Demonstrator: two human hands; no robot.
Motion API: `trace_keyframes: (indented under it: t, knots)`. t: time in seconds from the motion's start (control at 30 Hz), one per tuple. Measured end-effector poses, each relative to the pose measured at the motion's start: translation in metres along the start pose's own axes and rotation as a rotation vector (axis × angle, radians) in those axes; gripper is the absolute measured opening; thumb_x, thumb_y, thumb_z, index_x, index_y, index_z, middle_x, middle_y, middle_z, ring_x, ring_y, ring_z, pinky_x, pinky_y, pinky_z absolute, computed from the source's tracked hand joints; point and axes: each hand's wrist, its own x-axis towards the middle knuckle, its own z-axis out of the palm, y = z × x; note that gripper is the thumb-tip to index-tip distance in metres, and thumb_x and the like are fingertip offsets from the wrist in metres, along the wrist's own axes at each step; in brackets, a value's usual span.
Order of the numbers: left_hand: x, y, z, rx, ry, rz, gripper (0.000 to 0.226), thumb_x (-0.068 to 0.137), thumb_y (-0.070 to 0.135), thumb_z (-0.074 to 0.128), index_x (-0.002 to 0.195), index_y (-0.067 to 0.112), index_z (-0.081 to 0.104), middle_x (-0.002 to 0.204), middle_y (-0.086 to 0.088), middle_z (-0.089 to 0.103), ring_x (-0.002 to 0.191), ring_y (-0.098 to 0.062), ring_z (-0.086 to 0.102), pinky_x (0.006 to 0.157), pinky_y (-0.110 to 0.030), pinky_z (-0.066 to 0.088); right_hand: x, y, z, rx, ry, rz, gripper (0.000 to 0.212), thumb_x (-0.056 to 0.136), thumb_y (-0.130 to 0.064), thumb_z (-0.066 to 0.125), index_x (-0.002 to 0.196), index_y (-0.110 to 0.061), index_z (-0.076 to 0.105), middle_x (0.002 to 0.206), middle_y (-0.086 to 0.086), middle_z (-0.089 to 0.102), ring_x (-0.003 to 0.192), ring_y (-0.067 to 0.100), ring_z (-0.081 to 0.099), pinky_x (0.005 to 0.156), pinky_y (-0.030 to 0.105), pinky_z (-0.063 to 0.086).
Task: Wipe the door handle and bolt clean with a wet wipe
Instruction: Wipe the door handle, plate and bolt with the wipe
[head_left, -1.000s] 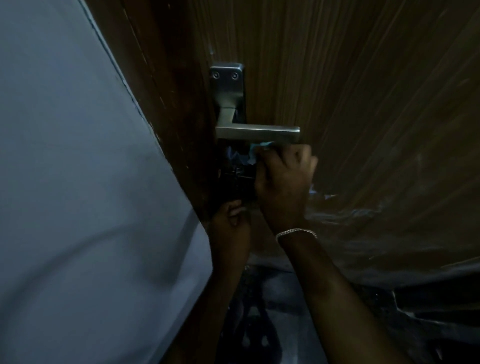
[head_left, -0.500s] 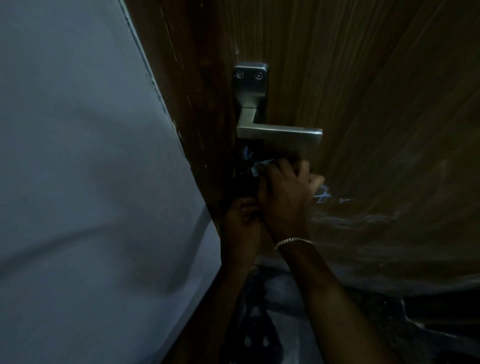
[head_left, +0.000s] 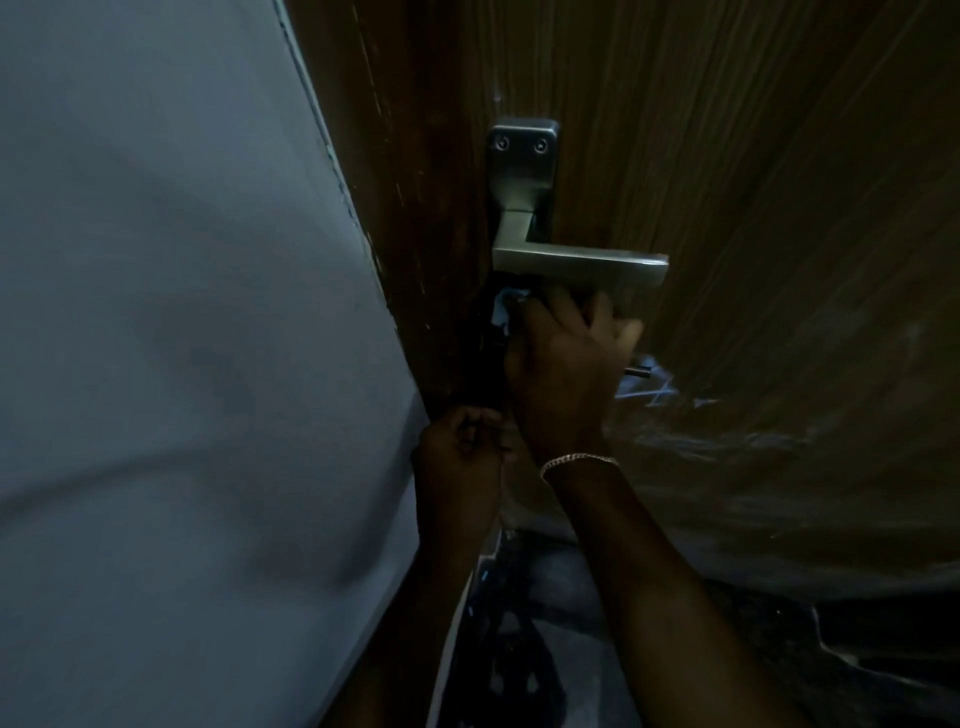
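We have raised the right hand (head_left: 563, 364), fingers pinching the wet wipe (head_left: 503, 310), from the bolt (head_left: 638, 372) to just under the door handle (head_left: 579, 264); handle wiping likely follows.

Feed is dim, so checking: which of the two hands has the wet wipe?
The right hand, the bracelet-wearing one just under the silver metal lever handle, presses the pale blue wet wipe; the left hand sits lower.

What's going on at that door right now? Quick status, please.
Right hand presses wet wipe just under door handle. Left hand closed lower by door edge. Bolt hidden behind hands. Nothing blocking.
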Motion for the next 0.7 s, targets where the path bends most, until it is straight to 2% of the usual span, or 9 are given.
trace_keyframes:
  t: [0.1,0.2,0.3,0.37,0.5,0.6,0.7]
  knots:
    - [0.001,-0.004,0.002,0.037,0.017,0.033,0.029,0.092,-0.003,0.058,0.078,0.017,0.074,0.074,0.001,0.075,0.074,-0.021,0.072,0.068,-0.034,0.057,0.001,-0.012,-0.001,0.003,-0.117,-0.087,0.015,0.086,-0.018,0.069,0.099,-0.016,0.075,0.104,0.001,0.073,0.095,0.032,0.064,0.084,0.046,0.042]
    - [0.000,-0.003,0.003,-0.099,-0.038,-0.038,0.030,0.094,-0.007,0.056,0.080,0.016,0.070,0.064,0.005,0.072,0.060,-0.008,0.070,0.054,-0.020,0.055,0.001,0.008,-0.013,-0.058,-0.198,-0.067,0.017,0.086,-0.025,0.065,0.102,-0.024,0.073,0.107,-0.005,0.069,0.098,0.030,0.058,0.082,0.042,0.036]
    - [0.003,-0.004,0.001,-0.138,-0.054,-0.053,0.026,0.096,-0.006,0.055,0.086,0.014,0.068,0.060,0.004,0.071,0.055,-0.007,0.068,0.051,-0.019,0.055,-0.009,0.059,-0.033,-0.111,-0.170,0.045,0.023,0.081,-0.026,0.062,0.102,-0.030,0.070,0.107,-0.007,0.065,0.094,0.030,0.053,0.077,0.042,0.039]
    - [0.005,-0.006,0.000,-0.157,-0.054,-0.042,0.025,0.096,-0.006,0.055,0.086,0.013,0.068,0.059,0.004,0.070,0.053,-0.006,0.067,0.049,-0.018,0.054,-0.023,0.101,-0.046,-0.104,-0.138,0.133,0.028,0.080,-0.019,0.065,0.106,-0.028,0.071,0.107,-0.004,0.065,0.092,0.031,0.054,0.073,0.041,0.045]
    - [0.004,-0.008,0.003,-0.147,-0.061,-0.051,0.025,0.097,-0.003,0.055,0.086,0.015,0.068,0.061,0.005,0.071,0.054,-0.006,0.068,0.050,-0.017,0.054,-0.042,0.135,-0.054,0.134,-0.016,0.275,0.026,0.081,-0.003,0.069,0.102,-0.018,0.076,0.101,0.003,0.070,0.089,0.028,0.063,0.075,0.036,0.050]
    - [0.002,-0.010,0.005,-0.136,-0.055,-0.053,0.026,0.097,-0.003,0.054,0.087,0.016,0.069,0.062,0.006,0.071,0.056,-0.006,0.068,0.052,-0.018,0.055,-0.026,0.107,-0.046,0.218,0.007,0.160,0.023,0.083,-0.004,0.066,0.102,-0.015,0.075,0.098,0.003,0.067,0.089,0.024,0.063,0.073,0.037,0.052]
    - [0.001,-0.009,0.008,-0.132,-0.061,-0.059,0.026,0.098,-0.003,0.054,0.088,0.015,0.069,0.067,0.002,0.071,0.057,-0.007,0.069,0.053,-0.019,0.056,-0.009,0.075,-0.037,0.124,-0.142,-0.031,0.023,0.083,-0.006,0.063,0.104,-0.012,0.071,0.105,0.006,0.063,0.089,0.025,0.056,0.067,0.034,0.048]
